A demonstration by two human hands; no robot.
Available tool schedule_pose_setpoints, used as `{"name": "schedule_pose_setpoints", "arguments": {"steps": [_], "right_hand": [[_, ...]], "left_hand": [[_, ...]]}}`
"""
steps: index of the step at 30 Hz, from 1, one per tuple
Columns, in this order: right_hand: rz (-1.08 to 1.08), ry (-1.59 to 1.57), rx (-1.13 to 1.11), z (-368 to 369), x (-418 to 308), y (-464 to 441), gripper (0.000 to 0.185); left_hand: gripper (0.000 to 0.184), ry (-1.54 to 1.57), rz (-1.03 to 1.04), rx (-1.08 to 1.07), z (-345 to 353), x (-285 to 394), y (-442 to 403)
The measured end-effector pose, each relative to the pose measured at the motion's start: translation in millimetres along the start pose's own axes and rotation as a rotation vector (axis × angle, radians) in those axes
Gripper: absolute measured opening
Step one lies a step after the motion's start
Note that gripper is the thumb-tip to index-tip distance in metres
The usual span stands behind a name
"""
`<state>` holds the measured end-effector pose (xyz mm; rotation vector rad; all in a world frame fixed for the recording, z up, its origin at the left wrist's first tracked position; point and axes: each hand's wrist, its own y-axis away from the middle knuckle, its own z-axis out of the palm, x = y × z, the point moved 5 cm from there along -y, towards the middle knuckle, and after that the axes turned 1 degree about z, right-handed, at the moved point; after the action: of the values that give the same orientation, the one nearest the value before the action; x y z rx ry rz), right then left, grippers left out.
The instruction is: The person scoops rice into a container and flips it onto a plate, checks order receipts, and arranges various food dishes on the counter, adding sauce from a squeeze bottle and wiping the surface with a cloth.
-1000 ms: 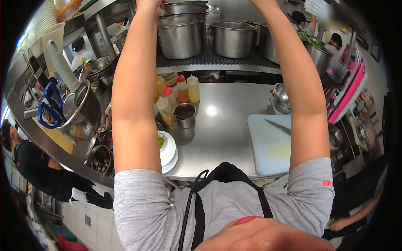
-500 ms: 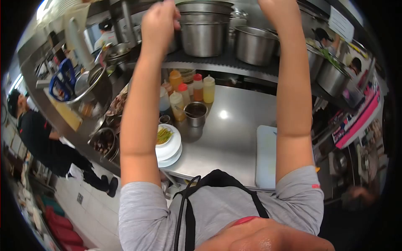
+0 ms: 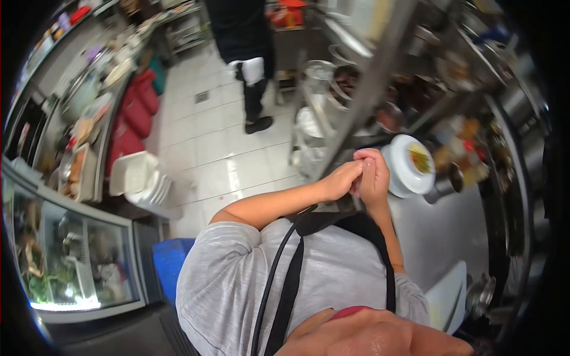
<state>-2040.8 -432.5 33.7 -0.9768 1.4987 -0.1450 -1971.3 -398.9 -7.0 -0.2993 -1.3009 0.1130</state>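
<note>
- The left hand (image 3: 342,180) and the right hand (image 3: 375,183) are meeting right of the frame's centre, fingers folded against each other; whether anything is being pinched between them, I cannot tell.
- 1 stack of white dishes (image 3: 399,169) is sitting just right of the right hand, its top dish holding yellow-green strips (image 3: 420,159).
- A metal pot (image 3: 453,178) is standing just beside the stack, near blurred squeeze bottles (image 3: 473,145).
- The steel desk (image 3: 442,228) is stretching below them, carrying a white cutting board (image 3: 442,296) at lower right.
- 1 other person (image 3: 240,29) in black is standing at the top, a white cloth (image 3: 253,71) hanging at the waist.
- A glass-fronted cabinet (image 3: 71,267) is filling the lower left.
</note>
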Motion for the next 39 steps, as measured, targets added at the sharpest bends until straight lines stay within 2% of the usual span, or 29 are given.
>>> {"name": "schedule_pose_setpoints", "arguments": {"steps": [1,2,4,5,7,9,13,16,18,19,21,22,23,24,27,29,31,34,35,37,39], "right_hand": [[0.304,-0.151,-0.044,38,13,1,0.015],[0.413,-0.085,-0.143,82,16,-11,0.012],[-0.021,-0.023,-0.233,161,15,-27,0.011],[-0.061,-0.049,-0.271,197,18,-32,0.011],[-0.136,-0.097,-0.346,262,13,-43,0.011],[0.102,-0.212,-0.544,312,14,-53,0.011],[0.552,-0.565,-0.914,394,42,-76,0.011],[0.064,-0.407,-0.646,433,83,-128,0.013],[0.181,-0.414,-0.674,457,121,-161,0.015],[0.239,-0.416,-0.693,470,140,-179,0.016],[0.368,-0.489,-0.699,504,176,-208,0.018],[0.434,-0.523,-0.708,522,194,-225,0.019],[0.387,-0.399,-0.782,541,210,-242,0.024],[0.426,-0.415,-0.828,564,217,-260,0.025],[0.507,-0.47,-0.998,641,229,-298,0.025],[0.519,-0.513,-1.068,700,230,-320,0.022],[0.491,-0.548,-1.171,758,223,-340,0.018],[0.378,-0.526,-1.377,842,216,-354,0.016],[0.369,-0.552,-1.409,869,219,-358,0.016],[0.368,-0.608,-1.45,919,231,-358,0.017],[0.337,-0.515,-1.481,962,249,-367,0.018]], "left_hand": [[0.036,0.064,-0.025,0.088,-29,4,23],[0.037,-0.083,0.001,0.179,-65,15,40],[0.04,-0.384,0.062,0.344,-124,42,77],[0.039,-0.312,-0.022,0.407,-160,34,98],[0.04,-0.231,-0.012,0.535,-210,47,132],[0.042,-0.256,-0.013,0.654,-254,60,158],[0.04,-0.228,-0.118,0.603,-337,78,186],[0.034,-0.243,-0.2,0.67,-418,74,192],[0.029,-0.296,-0.295,0.766,-492,66,201],[0.018,-0.315,-0.347,0.833,-532,53,212],[0.018,-0.627,-0.502,0.986,-626,5,267],[0.023,-0.891,-0.632,1.02,-664,-18,306],[0.03,-1.129,-0.72,1.013,-703,-57,360],[0.032,-0.911,-1.1,1.149,-701,-45,397],[0.028,-0.87,-1.388,1.218,-737,-120,575],[0.021,-0.845,-1.405,1.289,-717,-99,627],[0.021,-0.639,-1.231,1.759,-677,-82,665],[0.035,-0.213,-0.867,2.284,-633,-80,644],[0.036,-0.09,-0.771,2.375,-636,-81,631],[0.037,0.097,-0.787,2.331,-680,-92,611],[0.038,0.2,-0.913,2.083,-752,-89,588]]}}
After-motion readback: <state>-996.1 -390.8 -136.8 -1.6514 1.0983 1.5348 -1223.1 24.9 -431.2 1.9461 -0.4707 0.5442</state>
